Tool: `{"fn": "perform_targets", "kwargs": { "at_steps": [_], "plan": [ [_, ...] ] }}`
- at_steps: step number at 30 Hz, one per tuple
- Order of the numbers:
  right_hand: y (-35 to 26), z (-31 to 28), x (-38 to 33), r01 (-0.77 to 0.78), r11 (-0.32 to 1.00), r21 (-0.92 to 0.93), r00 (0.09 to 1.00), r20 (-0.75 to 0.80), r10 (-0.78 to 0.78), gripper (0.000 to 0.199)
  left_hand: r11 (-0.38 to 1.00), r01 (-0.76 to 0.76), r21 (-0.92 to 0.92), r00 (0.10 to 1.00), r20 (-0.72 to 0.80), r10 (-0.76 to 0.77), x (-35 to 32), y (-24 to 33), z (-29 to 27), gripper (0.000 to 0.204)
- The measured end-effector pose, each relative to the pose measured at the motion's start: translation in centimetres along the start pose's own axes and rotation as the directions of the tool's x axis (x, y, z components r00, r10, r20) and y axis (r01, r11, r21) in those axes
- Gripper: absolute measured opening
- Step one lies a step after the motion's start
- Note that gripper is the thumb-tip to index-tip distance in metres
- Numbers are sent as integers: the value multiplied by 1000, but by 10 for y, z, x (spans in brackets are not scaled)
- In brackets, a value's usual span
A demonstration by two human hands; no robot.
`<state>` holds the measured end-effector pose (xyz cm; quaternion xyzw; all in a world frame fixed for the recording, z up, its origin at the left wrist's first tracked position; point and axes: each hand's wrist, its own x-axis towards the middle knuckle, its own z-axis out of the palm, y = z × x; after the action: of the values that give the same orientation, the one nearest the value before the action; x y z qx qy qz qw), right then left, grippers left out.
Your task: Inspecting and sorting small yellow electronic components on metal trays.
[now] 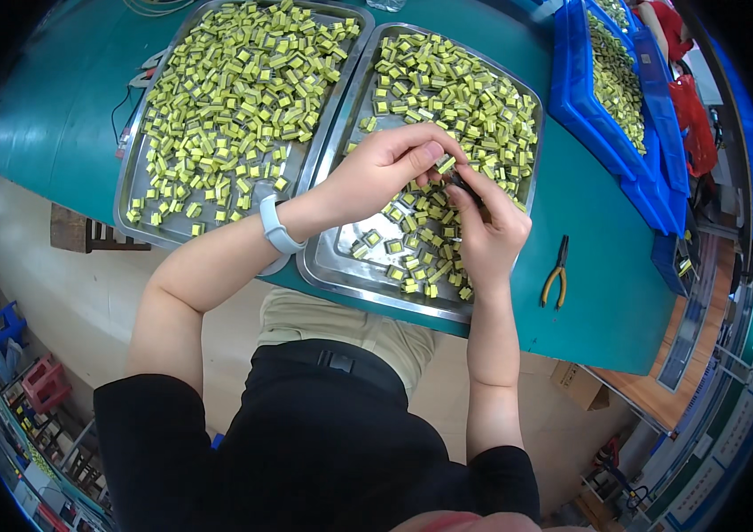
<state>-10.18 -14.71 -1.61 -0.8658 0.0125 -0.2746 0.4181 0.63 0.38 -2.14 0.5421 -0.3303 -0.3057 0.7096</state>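
My left hand [394, 168], with a pale watch band at its wrist, pinches a small yellow-taped transformer [445, 163] between thumb and fingers. Close against it, my right hand [494, 226] is closed on a small dark object [463, 184]; its kind is mostly hidden by the fingers. Both hands meet above the right metal tray [350, 282], where many similar yellow-and-grey transformers [447, 84] lie loose. The left metal tray [141, 226] beside it holds a denser spread of the same transformers [243, 80].
Yellow-handled pliers [556, 277] lie on the green table [607, 310] right of the trays. Blue bins [576, 80] with more parts stand at the far right, near another person's red sleeve [674, 31]. Another hand tool [143, 78] rests left of the left tray.
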Motion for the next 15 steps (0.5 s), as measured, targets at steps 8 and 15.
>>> {"fn": "perform_targets", "kwargs": {
  "at_steps": [8, 15],
  "plan": [
    [3, -1, 0, -95, 992, 77, 995, -7, 96, 31, 890, 347, -296, 938, 89, -336, 3, 22, -23, 29],
    [3, -5, 3, -183, 974, 131, 982, -23, 187, 32, 208, 13, 978, 864, 94, -495, -39, 58, 4, 45]
  ]
}}
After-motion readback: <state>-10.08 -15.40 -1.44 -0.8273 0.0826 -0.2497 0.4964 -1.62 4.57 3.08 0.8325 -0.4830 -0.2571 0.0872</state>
